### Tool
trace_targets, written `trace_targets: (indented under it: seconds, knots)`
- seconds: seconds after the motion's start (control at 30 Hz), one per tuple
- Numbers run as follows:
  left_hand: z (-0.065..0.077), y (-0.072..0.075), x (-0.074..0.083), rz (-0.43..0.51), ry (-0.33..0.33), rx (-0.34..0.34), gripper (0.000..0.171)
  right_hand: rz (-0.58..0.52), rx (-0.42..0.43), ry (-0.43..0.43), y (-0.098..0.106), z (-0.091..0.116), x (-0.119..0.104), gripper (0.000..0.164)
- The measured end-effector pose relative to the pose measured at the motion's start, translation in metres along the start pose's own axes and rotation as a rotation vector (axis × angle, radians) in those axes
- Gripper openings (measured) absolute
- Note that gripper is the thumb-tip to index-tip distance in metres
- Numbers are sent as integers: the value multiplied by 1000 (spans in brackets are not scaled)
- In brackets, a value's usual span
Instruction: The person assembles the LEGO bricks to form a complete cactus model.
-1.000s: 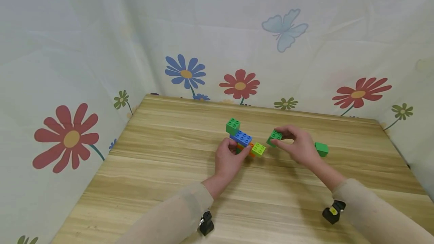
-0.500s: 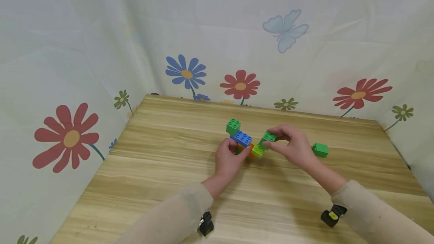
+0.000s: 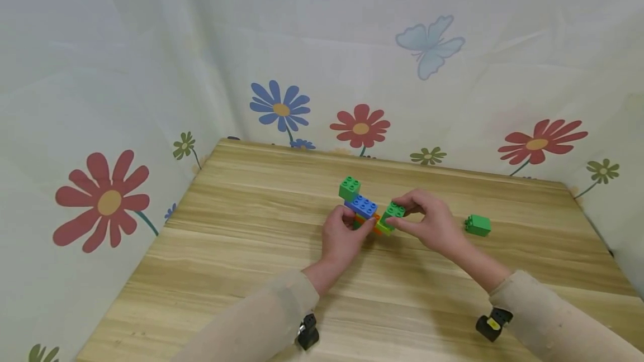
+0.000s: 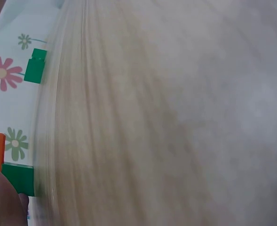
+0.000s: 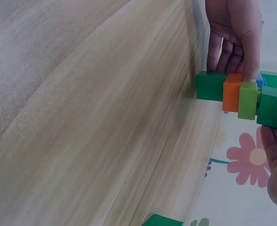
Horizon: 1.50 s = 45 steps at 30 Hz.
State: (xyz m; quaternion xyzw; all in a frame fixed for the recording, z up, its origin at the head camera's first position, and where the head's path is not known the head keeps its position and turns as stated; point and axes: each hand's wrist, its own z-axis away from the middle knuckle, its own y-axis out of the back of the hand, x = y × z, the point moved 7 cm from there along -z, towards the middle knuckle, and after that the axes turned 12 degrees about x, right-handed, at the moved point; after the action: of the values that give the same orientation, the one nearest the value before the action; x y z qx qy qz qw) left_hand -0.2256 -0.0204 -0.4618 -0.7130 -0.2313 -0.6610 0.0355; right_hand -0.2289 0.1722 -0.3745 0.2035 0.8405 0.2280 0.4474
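My left hand (image 3: pixel 342 236) grips a stack of toy building bricks between thumb and fingers. A blue brick (image 3: pixel 363 205) lies across its top, with a green brick (image 3: pixel 349 189) raised on the far end. Lower in the stack, the right wrist view shows a dark green bottom brick (image 5: pixel 209 85), an orange brick (image 5: pixel 231 93) and a lime brick (image 5: pixel 247 101). My right hand (image 3: pixel 434 222) pinches another green brick (image 3: pixel 394 210) right over the lime one. A narrow gap with lime studs shows between those two in the right wrist view.
One loose green brick (image 3: pixel 479 225) lies on its side on the wooden table (image 3: pixel 241 200), to the right of my right hand. A white cloth (image 3: pixel 312 32) printed with flowers and a butterfly hangs behind and beside the table.
My right hand has carried its green brick leftward and down onto the lime end of the stack, covering most of its studs. My left hand keeps its hold, nearly still.
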Motion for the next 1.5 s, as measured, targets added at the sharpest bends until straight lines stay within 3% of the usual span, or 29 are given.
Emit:
trace_targets:
  seconds: [0.43,0.97,1.5]
  knots:
    - [0,0,1,-18,-1,-3,36,39,-15,28,-2,-2,-1,32]
    - [-1,1,2,-15,0,0,36,10,-3,23,-3,-1,-1,32]
    - [-1,0,1,-25,-1,-2,35,26,-6,87,-6,-3,-3,32]
